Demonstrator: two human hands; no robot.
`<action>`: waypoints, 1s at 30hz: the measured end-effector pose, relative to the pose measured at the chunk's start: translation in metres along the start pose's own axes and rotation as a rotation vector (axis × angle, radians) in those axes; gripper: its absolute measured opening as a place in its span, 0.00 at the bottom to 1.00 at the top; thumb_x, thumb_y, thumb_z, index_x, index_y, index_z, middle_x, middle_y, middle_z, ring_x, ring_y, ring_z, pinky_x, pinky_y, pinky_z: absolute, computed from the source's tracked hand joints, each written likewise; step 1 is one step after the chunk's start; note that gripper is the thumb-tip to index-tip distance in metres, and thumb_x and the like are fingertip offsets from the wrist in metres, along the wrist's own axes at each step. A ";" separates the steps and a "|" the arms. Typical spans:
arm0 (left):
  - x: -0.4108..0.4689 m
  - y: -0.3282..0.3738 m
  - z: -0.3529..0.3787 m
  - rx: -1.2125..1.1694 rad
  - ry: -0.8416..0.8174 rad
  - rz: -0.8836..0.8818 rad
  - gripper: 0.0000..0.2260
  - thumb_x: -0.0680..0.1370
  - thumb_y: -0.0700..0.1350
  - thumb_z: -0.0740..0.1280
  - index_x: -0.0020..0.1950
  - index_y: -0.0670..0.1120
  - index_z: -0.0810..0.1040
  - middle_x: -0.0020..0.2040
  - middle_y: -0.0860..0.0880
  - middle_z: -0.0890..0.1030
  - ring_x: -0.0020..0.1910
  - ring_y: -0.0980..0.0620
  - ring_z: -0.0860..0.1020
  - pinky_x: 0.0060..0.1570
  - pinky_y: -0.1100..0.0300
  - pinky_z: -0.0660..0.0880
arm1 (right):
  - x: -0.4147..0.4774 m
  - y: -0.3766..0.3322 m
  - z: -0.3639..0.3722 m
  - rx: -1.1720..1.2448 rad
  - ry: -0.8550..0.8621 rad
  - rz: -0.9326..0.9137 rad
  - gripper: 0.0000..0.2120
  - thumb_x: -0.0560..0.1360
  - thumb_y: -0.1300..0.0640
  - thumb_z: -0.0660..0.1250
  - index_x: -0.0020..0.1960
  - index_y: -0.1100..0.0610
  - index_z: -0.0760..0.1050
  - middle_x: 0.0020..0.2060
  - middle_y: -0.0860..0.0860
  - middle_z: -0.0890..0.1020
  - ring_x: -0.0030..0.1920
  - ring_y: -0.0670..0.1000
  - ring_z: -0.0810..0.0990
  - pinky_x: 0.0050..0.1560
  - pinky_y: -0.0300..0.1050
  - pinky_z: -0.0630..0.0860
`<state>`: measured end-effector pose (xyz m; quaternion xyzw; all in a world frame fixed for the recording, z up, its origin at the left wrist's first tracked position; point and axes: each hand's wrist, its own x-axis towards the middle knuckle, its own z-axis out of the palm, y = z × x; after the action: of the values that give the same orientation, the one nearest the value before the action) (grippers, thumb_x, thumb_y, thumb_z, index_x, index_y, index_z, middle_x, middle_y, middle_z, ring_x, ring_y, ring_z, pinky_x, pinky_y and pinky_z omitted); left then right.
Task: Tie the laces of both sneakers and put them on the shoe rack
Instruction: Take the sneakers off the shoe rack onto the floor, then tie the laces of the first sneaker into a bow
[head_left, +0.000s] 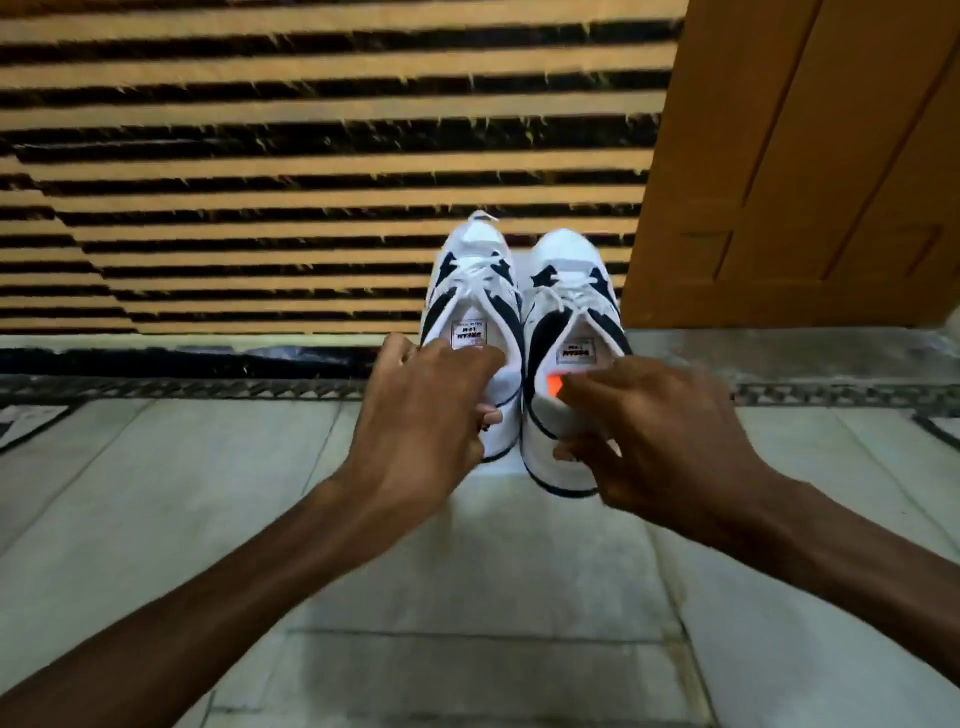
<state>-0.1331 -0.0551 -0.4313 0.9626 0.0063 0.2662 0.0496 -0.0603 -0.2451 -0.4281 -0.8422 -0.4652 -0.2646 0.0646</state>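
Observation:
Two white sneakers with navy panels are side by side with their toes pointing away from me. The left sneaker (470, 291) and the right sneaker (571, 296) both show white laces drawn together over the tongue. My left hand (421, 415) grips the heel of the left sneaker, fingers over the collar and thumb below. In the same way, my right hand (654, 431) grips the heel of the right sneaker, beside an orange patch inside it. The hands hide both heels. I cannot tell whether the soles touch the floor.
Straight ahead is a surface of orange slats with dark gaps (311, 171), blurred. A brown wooden door (805, 156) stands at the right. Pale floor tiles (467, 597) lie below, with a dark patterned border strip (182, 387) across them.

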 end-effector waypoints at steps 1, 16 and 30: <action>-0.020 0.001 0.006 -0.041 -0.008 0.023 0.19 0.64 0.36 0.63 0.51 0.52 0.78 0.39 0.56 0.81 0.39 0.55 0.79 0.46 0.55 0.63 | -0.017 -0.009 0.005 0.018 0.005 -0.008 0.12 0.62 0.49 0.73 0.44 0.52 0.80 0.38 0.49 0.84 0.40 0.58 0.83 0.28 0.46 0.75; -0.207 0.000 0.191 -0.129 -0.308 -0.056 0.17 0.61 0.43 0.75 0.47 0.54 0.78 0.40 0.57 0.81 0.42 0.51 0.78 0.39 0.58 0.56 | -0.172 -0.087 0.169 0.190 -0.432 0.167 0.11 0.56 0.52 0.73 0.38 0.48 0.79 0.35 0.45 0.83 0.38 0.53 0.83 0.26 0.39 0.70; -0.183 -0.010 0.221 -0.466 -0.448 -0.318 0.14 0.72 0.53 0.69 0.56 0.51 0.80 0.54 0.54 0.82 0.54 0.51 0.78 0.54 0.53 0.73 | -0.145 -0.076 0.206 0.118 -0.565 0.347 0.16 0.68 0.48 0.73 0.54 0.50 0.79 0.53 0.51 0.82 0.52 0.57 0.81 0.40 0.47 0.77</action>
<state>-0.1765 -0.0727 -0.7147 0.9470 0.0839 0.0319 0.3085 -0.1048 -0.2383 -0.6871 -0.9438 -0.3289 0.0215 0.0257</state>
